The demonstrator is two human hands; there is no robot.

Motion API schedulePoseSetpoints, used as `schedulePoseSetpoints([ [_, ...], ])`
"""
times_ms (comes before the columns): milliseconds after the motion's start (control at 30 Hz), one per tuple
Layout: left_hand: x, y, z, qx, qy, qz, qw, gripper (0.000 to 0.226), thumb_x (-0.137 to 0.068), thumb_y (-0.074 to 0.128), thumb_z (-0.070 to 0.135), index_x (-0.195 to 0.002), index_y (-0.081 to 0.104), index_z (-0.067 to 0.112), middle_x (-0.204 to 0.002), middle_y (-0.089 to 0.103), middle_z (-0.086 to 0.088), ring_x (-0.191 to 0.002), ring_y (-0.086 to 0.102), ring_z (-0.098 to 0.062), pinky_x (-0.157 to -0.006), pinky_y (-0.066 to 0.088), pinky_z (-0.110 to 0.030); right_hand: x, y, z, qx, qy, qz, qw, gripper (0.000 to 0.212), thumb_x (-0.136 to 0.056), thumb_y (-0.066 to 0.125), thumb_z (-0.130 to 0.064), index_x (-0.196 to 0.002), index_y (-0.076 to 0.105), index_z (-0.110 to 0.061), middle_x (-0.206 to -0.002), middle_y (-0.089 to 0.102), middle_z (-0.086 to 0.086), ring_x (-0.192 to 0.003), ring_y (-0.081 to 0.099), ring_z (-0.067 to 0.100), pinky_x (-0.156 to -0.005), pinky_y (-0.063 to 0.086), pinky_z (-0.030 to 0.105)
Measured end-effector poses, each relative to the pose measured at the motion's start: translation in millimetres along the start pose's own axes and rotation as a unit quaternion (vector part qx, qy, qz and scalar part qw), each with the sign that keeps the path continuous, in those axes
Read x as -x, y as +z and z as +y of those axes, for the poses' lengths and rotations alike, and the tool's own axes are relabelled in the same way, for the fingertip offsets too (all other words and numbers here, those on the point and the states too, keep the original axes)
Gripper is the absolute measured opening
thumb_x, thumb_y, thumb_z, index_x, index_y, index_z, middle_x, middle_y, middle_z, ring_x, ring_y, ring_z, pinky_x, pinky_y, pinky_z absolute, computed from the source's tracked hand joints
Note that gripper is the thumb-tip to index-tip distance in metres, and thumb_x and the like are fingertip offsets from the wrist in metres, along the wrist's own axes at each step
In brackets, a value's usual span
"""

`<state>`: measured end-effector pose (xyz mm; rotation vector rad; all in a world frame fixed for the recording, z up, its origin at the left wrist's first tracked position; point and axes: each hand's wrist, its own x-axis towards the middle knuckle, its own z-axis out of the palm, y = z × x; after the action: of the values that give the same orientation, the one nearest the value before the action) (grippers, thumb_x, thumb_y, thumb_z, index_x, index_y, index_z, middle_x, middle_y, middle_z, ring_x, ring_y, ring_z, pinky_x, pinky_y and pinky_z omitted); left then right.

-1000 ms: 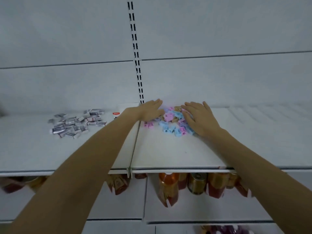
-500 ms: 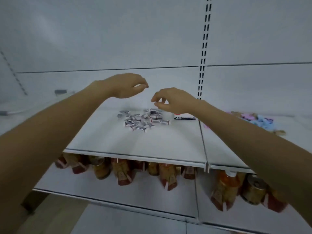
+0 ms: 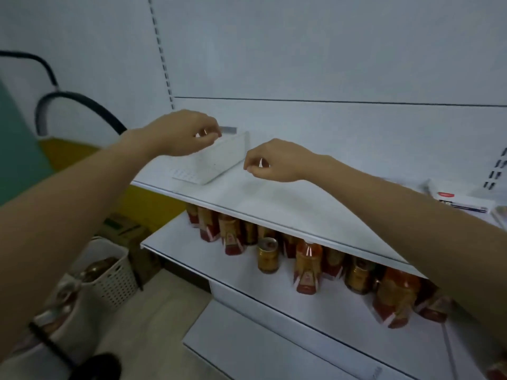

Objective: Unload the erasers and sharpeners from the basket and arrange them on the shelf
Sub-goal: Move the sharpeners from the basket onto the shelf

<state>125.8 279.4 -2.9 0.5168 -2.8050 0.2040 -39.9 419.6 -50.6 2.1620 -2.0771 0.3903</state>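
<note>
Shelf (image 3: 288, 204): white upper tier, carries the basket near its left end.
Bottles (image 3: 307, 267): a row on the tier beneath.
Basket (image 3: 216, 160): white, between the two hands.
Left hand (image 3: 183, 137): over the basket's far corner, fingers curled closed, empty.
Right hand (image 3: 277, 161): just right of the basket, fingers curled closed, empty.

White shelf (image 3: 274, 198), flat, just under the left fingers (image 3: 211, 138) and right fingers (image 3: 252, 166); slotted white basket (image 3: 115, 272) on the floor, far below.

Single head-worn wide-angle view, facing forward and down, near the shelf (image 3: 274, 198), above its top surface
</note>
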Motion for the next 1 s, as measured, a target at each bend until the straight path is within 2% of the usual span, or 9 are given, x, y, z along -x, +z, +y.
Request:
schedulePoseSetpoints([
  [133, 14.3, 8.1, -44.0, 0.057, -0.047, 0.014, 0.997, 0.024, -0.094, 0.048, 0.025, -0.114, 0.059, 0.016, -0.112, 0.063, -0.005, -0.096, 0.056, -0.016, -0.088, 0.047, -0.035, -39.5, 0.6, -12.7, -0.002, -0.019, -0.028, 0.999, 0.022, -0.092, 0.047, -0.029, -0.103, 0.064, -0.021, -0.091, 0.057, -0.013, -0.083, 0.053, 0.008, -0.079, 0.045, 0.026],
  [367, -7.0, 16.3, -112.0, 0.072, -0.069, 0.029, 0.995, 0.024, -0.094, 0.049, 0.021, -0.115, 0.059, 0.013, -0.112, 0.062, -0.006, -0.096, 0.055, -0.015, -0.083, 0.041, -0.025, -120.0, -9.4, 7.0, 0.005, -0.029, 0.001, 1.000, 0.020, -0.090, 0.050, -0.026, -0.102, 0.064, -0.021, -0.090, 0.060, -0.011, -0.084, 0.056, 0.010, -0.080, 0.046, 0.028],
  [567, -65.0, 26.0, -159.1, 0.095, -0.067, 0.016, 0.993, 0.023, -0.093, 0.051, 0.021, -0.115, 0.058, 0.017, -0.112, 0.061, -0.002, -0.096, 0.058, -0.015, -0.087, 0.047, -0.027, -194.1, 9.8, 40.7, -0.018, -0.020, -0.008, 1.000, 0.019, -0.089, 0.053, -0.028, -0.103, 0.064, -0.023, -0.087, 0.059, -0.012, -0.084, 0.057, 0.011, -0.080, 0.045, 0.027],
  [700, -92.9, 52.7, -187.5, 0.112, -0.063, -0.021, 0.992, 0.024, -0.091, 0.056, 0.022, -0.114, 0.058, 0.020, -0.105, 0.059, 0.006, -0.091, 0.058, -0.013, -0.083, 0.048, -0.024, -236.4, 34.7, 67.9, -0.046, 0.003, -0.014, 0.999, 0.018, -0.088, 0.055, -0.026, -0.103, 0.064, -0.023, -0.085, 0.058, -0.012, -0.083, 0.057, 0.011, -0.078, 0.042, 0.023],
  [900, -125.1, 91.1, -214.0, 0.135, -0.028, -0.095, 0.986, 0.026, -0.088, 0.061, 0.021, -0.114, 0.058, 0.021, -0.103, 0.058, 0.007, -0.087, 0.058, -0.009, -0.075, 0.046, -0.016, -269.2, 60.4, 90.3, -0.035, 0.060, -0.072, 0.995, 0.019, -0.087, 0.058, -0.026, -0.106, 0.063, -0.024, -0.099, 0.063, -0.005, -0.086, 0.056, 0.010, -0.078, 0.040, 0.022],
  [1000, -147.5, 105.6, -220.0, 0.122, 0.017, -0.123, 0.985, 0.029, -0.088, 0.061, 0.021, -0.116, 0.057, 0.020, -0.109, 0.060, 0.003, -0.087, 0.058, -0.010, -0.080, 0.047, -0.020, -276.6, 67.4, 92.8, -0.005, 0.082, -0.103, 0.991, 0.021, -0.086, 0.059, -0.024, -0.107, 0.062, -0.024, -0.105, 0.064, -0.003, -0.087, 0.057, 0.010, -0.082, 0.044, 0.023],
])
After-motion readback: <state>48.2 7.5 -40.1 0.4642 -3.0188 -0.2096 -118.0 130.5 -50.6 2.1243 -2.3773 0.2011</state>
